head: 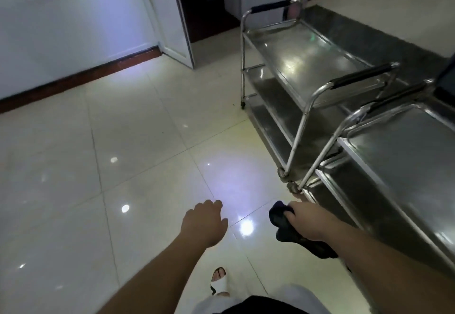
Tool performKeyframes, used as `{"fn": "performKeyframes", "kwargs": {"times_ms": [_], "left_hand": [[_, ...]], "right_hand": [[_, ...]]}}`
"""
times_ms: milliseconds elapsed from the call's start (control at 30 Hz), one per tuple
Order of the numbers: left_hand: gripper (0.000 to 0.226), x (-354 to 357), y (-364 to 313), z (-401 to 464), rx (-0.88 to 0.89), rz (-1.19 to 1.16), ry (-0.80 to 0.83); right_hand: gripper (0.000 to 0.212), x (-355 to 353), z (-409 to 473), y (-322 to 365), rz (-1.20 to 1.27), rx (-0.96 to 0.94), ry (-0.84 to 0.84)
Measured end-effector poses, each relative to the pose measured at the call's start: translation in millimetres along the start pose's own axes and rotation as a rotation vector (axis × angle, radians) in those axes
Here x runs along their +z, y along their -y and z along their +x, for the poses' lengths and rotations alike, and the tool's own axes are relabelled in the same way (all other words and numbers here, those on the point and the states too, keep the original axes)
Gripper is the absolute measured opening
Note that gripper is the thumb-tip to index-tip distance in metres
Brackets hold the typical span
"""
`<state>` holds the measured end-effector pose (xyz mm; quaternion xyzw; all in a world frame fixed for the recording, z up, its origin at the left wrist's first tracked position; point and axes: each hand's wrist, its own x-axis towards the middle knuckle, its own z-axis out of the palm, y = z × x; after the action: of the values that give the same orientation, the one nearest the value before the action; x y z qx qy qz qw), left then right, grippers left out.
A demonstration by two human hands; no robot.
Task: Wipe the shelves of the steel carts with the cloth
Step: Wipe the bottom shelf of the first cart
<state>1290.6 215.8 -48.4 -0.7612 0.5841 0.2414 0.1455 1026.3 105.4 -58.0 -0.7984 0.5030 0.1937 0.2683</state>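
Down low, the right hand [306,220] grips a dark cloth [283,222], its fingers curled round the bundle so that part of it bulges past the knuckles and the rest trails back under the forearm. The cloth is in the air above the tiled floor [73,165], just beside the near corner of the near cart [403,165] and touching no shelf. The left hand [204,222] holds nothing; it hangs palm down over the floor with its fingers loosely bent.

2 steel carts stand end to end along the right side. The far cart [295,67] has 3 shelves stacked one above another, a tube frame, and a dark-padded handle at each end. The near cart shows a shiny top shelf and a lower one beneath it, and its dark handle lies close to the far cart's handle. A grey stone counter [369,40] runs behind both carts.

At the bottom edge, a foot in a white sandal [219,281] rests on the tiles.
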Motion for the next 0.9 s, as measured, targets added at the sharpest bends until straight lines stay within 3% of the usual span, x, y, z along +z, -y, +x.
{"fn": "performKeyframes", "kwargs": {"times_ms": [200,433,900], "left_hand": [[0.051,-44,-15,88,0.230,0.163,0.074],[0.053,-85,-98,177,0.438,0.322,0.106],[0.054,-132,-216,310,0.684,0.490,0.187]], "right_hand": [[0.025,9,7,-20,0.256,0.260,0.007],[0.034,1,19,-91,0.517,0.525,-0.088],[0.028,-44,68,-161,0.754,0.744,-0.264]]}}
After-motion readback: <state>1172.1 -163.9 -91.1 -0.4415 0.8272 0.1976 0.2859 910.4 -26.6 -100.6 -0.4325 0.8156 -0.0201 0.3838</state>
